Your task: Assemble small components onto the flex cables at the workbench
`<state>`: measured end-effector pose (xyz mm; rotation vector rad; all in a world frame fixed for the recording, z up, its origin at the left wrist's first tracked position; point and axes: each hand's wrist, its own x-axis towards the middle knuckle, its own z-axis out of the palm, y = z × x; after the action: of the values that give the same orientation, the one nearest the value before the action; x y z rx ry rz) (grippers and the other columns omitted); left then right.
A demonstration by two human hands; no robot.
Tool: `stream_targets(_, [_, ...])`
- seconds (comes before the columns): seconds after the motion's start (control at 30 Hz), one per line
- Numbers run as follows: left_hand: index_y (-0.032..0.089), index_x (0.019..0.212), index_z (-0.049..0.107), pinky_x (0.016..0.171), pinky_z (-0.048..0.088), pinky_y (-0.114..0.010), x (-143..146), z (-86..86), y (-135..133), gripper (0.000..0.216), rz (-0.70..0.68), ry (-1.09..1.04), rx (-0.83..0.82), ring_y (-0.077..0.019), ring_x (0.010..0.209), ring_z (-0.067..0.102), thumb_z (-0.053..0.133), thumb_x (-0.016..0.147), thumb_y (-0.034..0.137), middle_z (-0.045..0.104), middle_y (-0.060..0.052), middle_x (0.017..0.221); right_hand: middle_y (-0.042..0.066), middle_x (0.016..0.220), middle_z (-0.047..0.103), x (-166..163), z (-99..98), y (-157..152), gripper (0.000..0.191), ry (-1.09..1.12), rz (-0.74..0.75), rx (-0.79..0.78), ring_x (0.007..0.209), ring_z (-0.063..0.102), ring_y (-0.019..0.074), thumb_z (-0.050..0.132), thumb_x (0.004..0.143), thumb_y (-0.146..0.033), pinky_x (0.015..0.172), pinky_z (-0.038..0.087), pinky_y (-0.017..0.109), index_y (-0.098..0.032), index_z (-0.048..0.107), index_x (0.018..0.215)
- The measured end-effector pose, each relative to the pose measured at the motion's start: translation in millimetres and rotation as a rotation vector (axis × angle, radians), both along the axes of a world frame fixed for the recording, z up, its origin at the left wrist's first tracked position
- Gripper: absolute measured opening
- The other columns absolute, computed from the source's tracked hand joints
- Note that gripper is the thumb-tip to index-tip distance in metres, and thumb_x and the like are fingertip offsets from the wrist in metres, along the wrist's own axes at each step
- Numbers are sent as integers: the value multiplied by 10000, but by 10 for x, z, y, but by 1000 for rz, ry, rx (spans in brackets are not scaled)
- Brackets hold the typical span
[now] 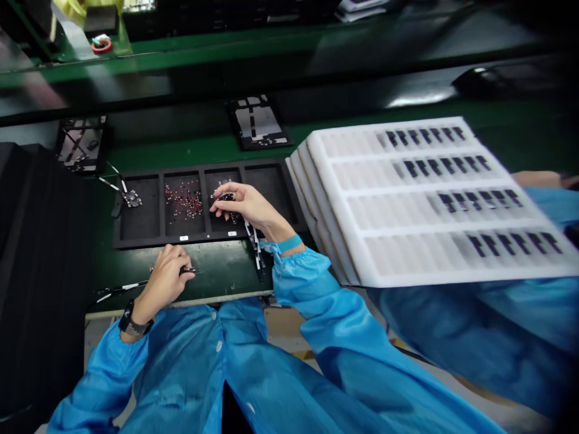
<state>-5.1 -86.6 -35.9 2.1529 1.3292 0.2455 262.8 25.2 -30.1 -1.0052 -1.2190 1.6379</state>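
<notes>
A black compartment tray (190,237) lies on the green bench in front of me. My right hand (246,208) reaches over its third compartment, thumb and fingers curled close together above small dark parts (234,218); whatever they pinch is too small to make out. Small red-and-silver parts (184,200) are scattered in the second compartment. Below the tray, near the bench edge, my left hand (170,274) is closed on a small dark electronic part (187,270), mostly hidden by the fingers. A circuit piece with white-tipped strips (132,198) rests in the leftmost compartment.
White slotted trays (398,238) holding black parts are stacked at the right, beside another person's blue sleeve (549,217). Black stacked material (34,271) stands at the left. Two dark framed panels (260,122) lie behind the tray. A red tape roll (102,44) sits on the shelf.
</notes>
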Motion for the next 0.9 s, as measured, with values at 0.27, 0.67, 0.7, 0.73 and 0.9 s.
stream_targets(0.27, [218, 834, 745, 872, 505, -381, -89, 270, 83, 94, 135, -324, -176, -241, 888, 663, 755, 902, 283, 744, -45, 883, 4, 763, 733, -2, -15, -32, 246, -115, -13, 64, 630, 595, 130, 853, 810, -376, 575, 487, 270, -214, 688, 893])
stream_targets(0.67, [167, 1160, 831, 641, 555, -280, -44, 449, 398, 456, 426, -736, -368, -157, 654, 661, 896, 755, 366, 768, -58, 808, 0, 745, 684, -100, -35, -69, 353, -71, 0, 77, 664, 585, 140, 853, 839, -513, 624, 475, 285, -214, 668, 868])
stream_targets(0.7, [156, 1136, 831, 605, 539, -270, -26, 424, 412, 445, 419, -755, -388, -144, 610, 635, 898, 750, 366, 747, -47, 755, 0, 741, 684, -103, -29, -70, 360, -82, 4, 82, 659, 582, 141, 860, 832, -520, 628, 481, 290, -214, 675, 872])
stream_targets(0.73, [144, 1114, 826, 582, 528, -263, -6, 398, 424, 434, 414, -771, -409, -136, 580, 619, 899, 748, 365, 729, -39, 712, -1, 737, 685, -106, -20, -72, 360, -94, 8, 88, 655, 581, 142, 864, 826, -521, 634, 488, 296, -215, 681, 873])
stream_targets(0.9, [133, 1073, 757, 531, 521, -244, 92, 325, 479, 458, 492, -893, -445, -149, 587, 665, 926, 711, 359, 703, -24, 701, 7, 726, 692, -129, 26, -105, 345, -141, 20, 112, 654, 601, 156, 857, 826, -512, 657, 522, 321, -217, 677, 836])
